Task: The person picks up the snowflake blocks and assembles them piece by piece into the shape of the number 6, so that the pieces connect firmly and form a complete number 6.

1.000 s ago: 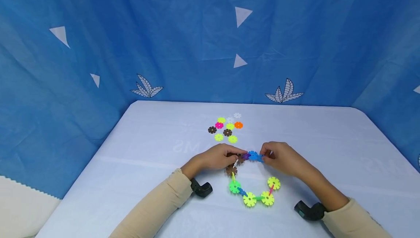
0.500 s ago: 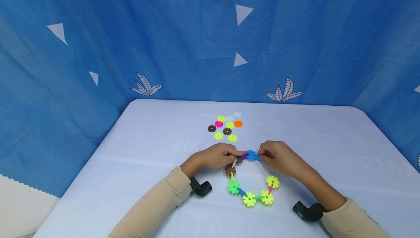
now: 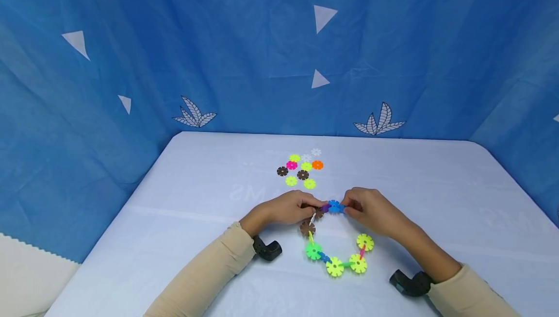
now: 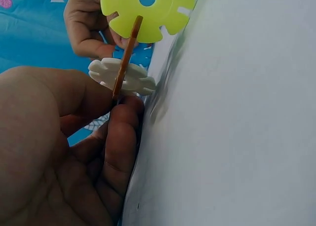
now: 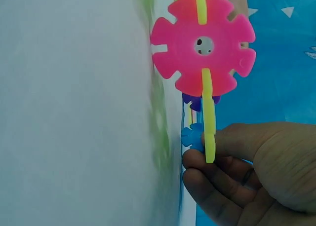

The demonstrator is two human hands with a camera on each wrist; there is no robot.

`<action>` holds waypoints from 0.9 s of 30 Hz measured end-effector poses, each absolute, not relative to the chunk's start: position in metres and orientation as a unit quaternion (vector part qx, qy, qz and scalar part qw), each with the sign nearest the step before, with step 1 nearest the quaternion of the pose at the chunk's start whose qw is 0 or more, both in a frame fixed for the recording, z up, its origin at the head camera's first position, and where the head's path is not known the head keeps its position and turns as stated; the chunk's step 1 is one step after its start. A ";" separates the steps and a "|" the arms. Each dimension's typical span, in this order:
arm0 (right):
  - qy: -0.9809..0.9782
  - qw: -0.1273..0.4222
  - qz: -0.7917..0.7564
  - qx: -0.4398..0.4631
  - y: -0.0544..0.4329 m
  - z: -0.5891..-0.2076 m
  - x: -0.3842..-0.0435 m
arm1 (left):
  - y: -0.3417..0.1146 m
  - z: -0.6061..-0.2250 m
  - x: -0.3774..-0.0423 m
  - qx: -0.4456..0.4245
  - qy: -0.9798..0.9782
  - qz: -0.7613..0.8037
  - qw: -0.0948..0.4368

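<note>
A curved chain of interlocking snowflake discs lies on the white table, with yellow discs [image 3: 335, 267], a green disc [image 3: 313, 250] and a brown disc [image 3: 307, 228] in it. At its far end my left hand [image 3: 288, 208] pinches the chain by the purple disc [image 3: 325, 208]; which disc the fingertips grip is partly hidden. Beyond the purple one sits a flat blue disc [image 3: 334, 206]. My right hand [image 3: 371, 210] pinches another blue disc [image 5: 191, 136] against it, its thumb and forefinger covering part. A pink disc [image 5: 187, 48] stands in front in the right wrist view.
Behind the hands lie several loose discs, among them an orange disc [image 3: 318, 165], a pink disc [image 3: 291, 165] and a dark brown disc [image 3: 303, 175]. A blue curtain [image 3: 262, 64] hangs around the far side and sides of the white table [image 3: 209, 171].
My right hand has shifted slightly left with its blue disc, closer to the left hand. The near part of the chain has swung a little to the right. The left hand has barely moved.
</note>
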State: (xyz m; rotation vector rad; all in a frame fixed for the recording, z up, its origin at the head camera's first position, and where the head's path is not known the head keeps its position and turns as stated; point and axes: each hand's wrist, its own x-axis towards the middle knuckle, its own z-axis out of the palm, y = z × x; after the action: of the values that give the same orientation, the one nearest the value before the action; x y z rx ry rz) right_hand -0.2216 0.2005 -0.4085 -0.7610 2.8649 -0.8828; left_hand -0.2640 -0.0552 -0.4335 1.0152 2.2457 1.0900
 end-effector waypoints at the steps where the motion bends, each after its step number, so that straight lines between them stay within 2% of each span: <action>1: 0.926 0.027 -0.287 -0.244 0.201 -0.408 -0.222 | -0.055 -0.434 -0.264 0.367 0.812 0.397 0.221; 13: 0.929 0.077 -0.288 -0.218 0.204 -0.404 -0.221 | -0.055 -0.436 -0.264 0.366 0.812 0.402 0.213; 27: 0.929 0.085 -0.292 -0.212 0.205 -0.406 -0.222 | -0.055 -0.434 -0.262 0.355 0.817 0.403 0.211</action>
State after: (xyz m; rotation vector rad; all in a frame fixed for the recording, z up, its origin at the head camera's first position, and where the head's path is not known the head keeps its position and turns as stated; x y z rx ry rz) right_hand -0.2221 0.2053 -0.4056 -0.6330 2.7685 -0.8709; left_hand -0.2618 -0.0555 -0.4336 0.9854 2.2702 1.1202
